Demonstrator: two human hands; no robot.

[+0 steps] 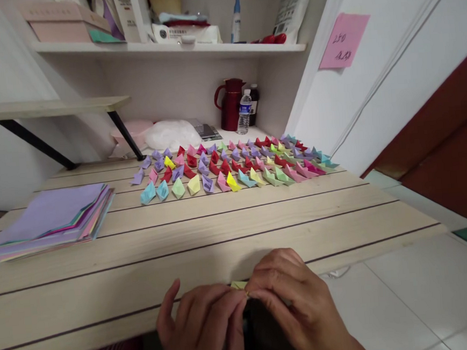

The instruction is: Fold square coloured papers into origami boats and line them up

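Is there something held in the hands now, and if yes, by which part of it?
Yes, a pale-yellow paper, pinched at its near side between the left hand and the right hand; much of it is hidden.

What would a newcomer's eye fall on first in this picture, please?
Probably the rows of small folded paper boats in many colours, spread over the far part of the slatted wooden table. Next, perhaps, the left hand and right hand, pinching a small pale yellow paper at the near edge. The dark red jug also stands out, behind the boats.
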